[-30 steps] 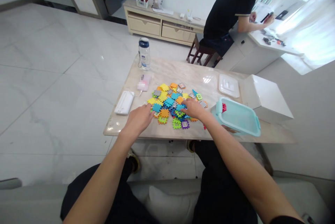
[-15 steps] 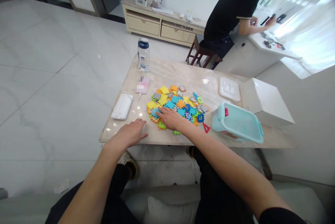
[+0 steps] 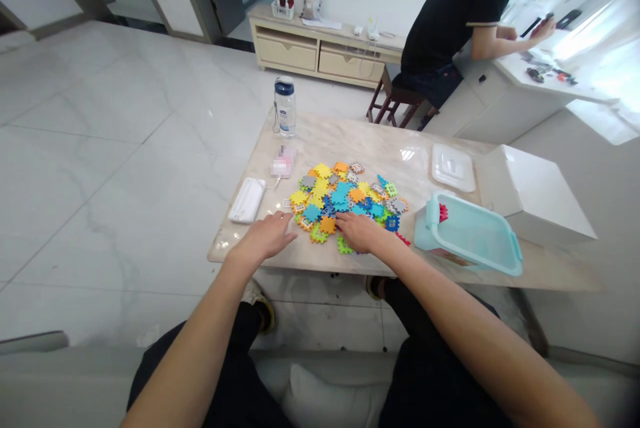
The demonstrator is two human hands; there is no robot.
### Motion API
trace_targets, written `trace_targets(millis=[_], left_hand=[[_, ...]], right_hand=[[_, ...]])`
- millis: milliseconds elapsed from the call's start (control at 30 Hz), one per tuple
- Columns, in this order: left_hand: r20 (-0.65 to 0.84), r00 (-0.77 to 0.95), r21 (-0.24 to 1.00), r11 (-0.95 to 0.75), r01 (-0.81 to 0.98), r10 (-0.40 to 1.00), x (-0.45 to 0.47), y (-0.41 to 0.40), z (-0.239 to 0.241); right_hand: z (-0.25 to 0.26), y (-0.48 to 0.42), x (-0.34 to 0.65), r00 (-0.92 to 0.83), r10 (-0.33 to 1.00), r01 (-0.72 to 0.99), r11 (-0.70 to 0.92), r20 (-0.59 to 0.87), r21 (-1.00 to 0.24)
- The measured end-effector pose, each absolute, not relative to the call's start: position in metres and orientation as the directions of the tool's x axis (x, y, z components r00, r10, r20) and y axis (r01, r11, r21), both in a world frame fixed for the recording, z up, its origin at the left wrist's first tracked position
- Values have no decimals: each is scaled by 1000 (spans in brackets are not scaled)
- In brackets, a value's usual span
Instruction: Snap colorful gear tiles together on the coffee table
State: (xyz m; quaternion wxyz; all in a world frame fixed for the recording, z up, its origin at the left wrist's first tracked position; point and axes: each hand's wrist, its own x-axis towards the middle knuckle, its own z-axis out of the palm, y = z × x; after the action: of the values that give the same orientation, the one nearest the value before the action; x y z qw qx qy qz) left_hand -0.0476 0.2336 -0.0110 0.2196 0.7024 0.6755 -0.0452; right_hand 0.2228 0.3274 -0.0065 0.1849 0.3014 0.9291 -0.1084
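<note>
A pile of colourful interlocking plastic tiles point(image 3: 345, 198) lies spread on a low marble table point(image 3: 350, 148). My left hand point(image 3: 267, 236) rests flat on the table at the pile's near left edge, fingers apart, holding nothing. My right hand point(image 3: 361, 231) lies palm down on the pile's near edge, fingertips touching orange and green tiles; it grips nothing that I can see. To the right of the pile stands a pale blue plastic bin point(image 3: 467, 235) with a red tile point(image 3: 442, 213) at its rim.
A white box point(image 3: 535, 195) and a clear lid point(image 3: 453, 167) lie at the table's right. A water bottle point(image 3: 285, 107), a pink item point(image 3: 283, 165) and a white power bank point(image 3: 247, 200) sit at the left. Another person point(image 3: 460, 21) sits beyond the table at a counter.
My right hand swept from the pile's middle toward its near left, then settled at the near edge. My left hand pulled back from the tiles and now rests by the pile's corner.
</note>
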Motion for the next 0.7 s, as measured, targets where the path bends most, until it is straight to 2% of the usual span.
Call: trace_targets(millis=[167,400,533,700], left_hand=[[-324,89,217,-18,976,942,-18,245,-16],[-304,177,191,-123,974,936,8,264,-36],[-273,143,169,-99,981,951,5,260,-35],[-228,160,223,-109,969,960,0,257,-23]], right_hand=[[14,313,235,-700,564,662,743,-439,-101],[42,296,261,-677,574,715,662,-461,-225],[48,302,273,-615,629,765,622,-475,-166],[53,308,281,-625,650,759,636,-433,-140]])
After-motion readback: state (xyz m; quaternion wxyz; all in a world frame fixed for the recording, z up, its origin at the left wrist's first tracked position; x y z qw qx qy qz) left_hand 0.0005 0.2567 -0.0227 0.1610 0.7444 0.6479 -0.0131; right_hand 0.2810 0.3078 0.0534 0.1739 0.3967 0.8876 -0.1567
